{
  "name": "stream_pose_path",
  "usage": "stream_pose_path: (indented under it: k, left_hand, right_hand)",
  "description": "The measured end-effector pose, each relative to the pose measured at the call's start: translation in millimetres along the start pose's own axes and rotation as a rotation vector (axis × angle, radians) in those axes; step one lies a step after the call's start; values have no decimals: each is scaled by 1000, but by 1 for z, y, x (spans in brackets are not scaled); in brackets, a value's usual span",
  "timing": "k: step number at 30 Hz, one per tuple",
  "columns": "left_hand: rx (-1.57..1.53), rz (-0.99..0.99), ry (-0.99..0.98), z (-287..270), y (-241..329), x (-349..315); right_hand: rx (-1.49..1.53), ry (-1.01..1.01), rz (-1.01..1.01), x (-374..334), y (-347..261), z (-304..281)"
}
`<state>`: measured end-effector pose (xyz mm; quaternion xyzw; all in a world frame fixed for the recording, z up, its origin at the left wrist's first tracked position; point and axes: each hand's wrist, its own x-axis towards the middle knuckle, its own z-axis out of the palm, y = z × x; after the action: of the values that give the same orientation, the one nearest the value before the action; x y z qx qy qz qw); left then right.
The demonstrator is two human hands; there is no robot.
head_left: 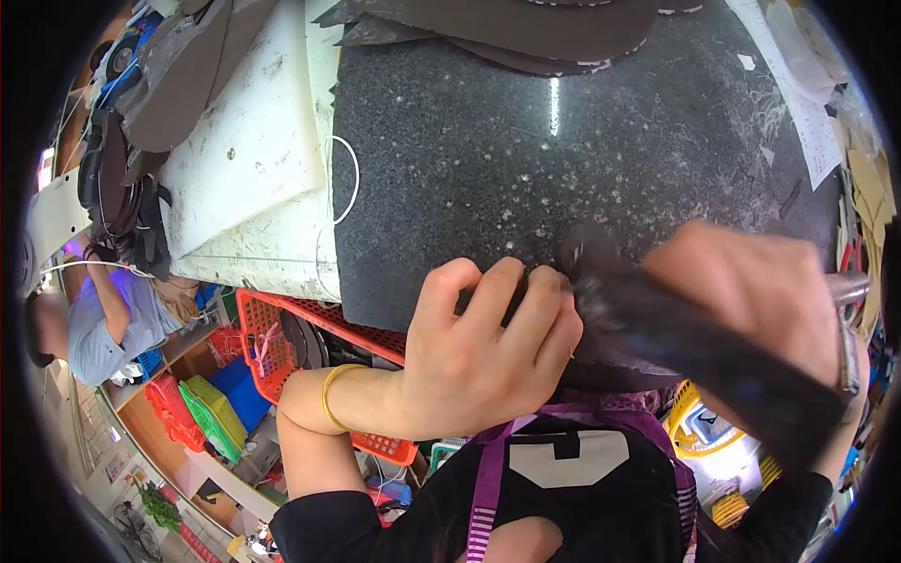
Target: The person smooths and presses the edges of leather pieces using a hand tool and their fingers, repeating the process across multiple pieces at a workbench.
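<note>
My left hand (497, 342), with a yellow bangle at its wrist, is at the near edge of the dark stone worktop (450, 188). Its fingers are curled down and closed on one end of a dark brown strip-like piece (699, 342). This piece slants down to the right, smeared by motion, and passes in front of my right forearm. My right hand (751, 281) is blurred over the worktop's right side, fingers bent inward. From its outer side juts a metal cylindrical tool end (849, 286); the tool's other part is hidden.
Dark brown shoe-sole-shaped pieces lie stacked at the far edge (554, 33) and far left (178, 84). A white board (253, 131) adjoins the worktop, a white cable (352, 178) between them. Red basket (267, 342) below left; yellow basket (690, 422) below right. Another person (117, 319) sits at far left.
</note>
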<state>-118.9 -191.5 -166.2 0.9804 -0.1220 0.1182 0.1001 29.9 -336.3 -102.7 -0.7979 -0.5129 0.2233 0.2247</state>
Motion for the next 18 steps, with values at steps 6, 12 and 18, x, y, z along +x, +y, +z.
stream_pose_path:
  k: [6, 12, 18]
  left_hand:
    - [-125, 40, 16, 10, -2, 6]
    - [-268, 9, -28, -2, -3, -18]
    - [-285, 44, 134, 7, -2, -19]
  right_hand:
    - [-141, -98, 27, -10, -3, 1]
    - [-152, -101, -279, 15, 4, -4]
    - [-74, 26, -281, 3, 11, -9]
